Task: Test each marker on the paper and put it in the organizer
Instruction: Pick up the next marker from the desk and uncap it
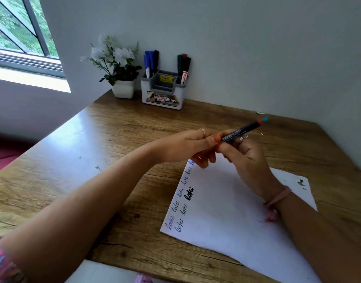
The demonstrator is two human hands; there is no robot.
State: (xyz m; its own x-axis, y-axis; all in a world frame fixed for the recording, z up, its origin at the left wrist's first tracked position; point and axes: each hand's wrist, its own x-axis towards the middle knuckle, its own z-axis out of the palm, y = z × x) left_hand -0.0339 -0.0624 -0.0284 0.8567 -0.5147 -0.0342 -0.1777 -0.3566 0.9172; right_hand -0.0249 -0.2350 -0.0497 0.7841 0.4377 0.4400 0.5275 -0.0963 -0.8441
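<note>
- Wooden desk in a corner beside a window; the paper lies at its near right and serves as the landmark.
- Right hand is clenched around the marker, which is held in the air above the paper's far edge, its red-and-teal end pointing up and away.
- Left hand meets the marker's near end, fingers pinched there; the cap or tip itself is hidden, so I cannot tell whether it is pulling a cap off or pushing one on.
- Risk: if the cap is tight, a sudden release could jerk the hands apart and drag a bare tip across the paper or a finger.
- Risk: if the cap is going back on crooked, the tip could be crushed, or the marker could dry out once stored.
- Paper already carries two rows of written words along its left edge; a forearm resting on fresh ink could smear it.
- Organizer stands well beyond the paper against the wall, with markers in both side slots and a flower pot just left of it.
- Risk: reaching that far could knock the standing markers or the pot, since the slots look crowded.
</note>
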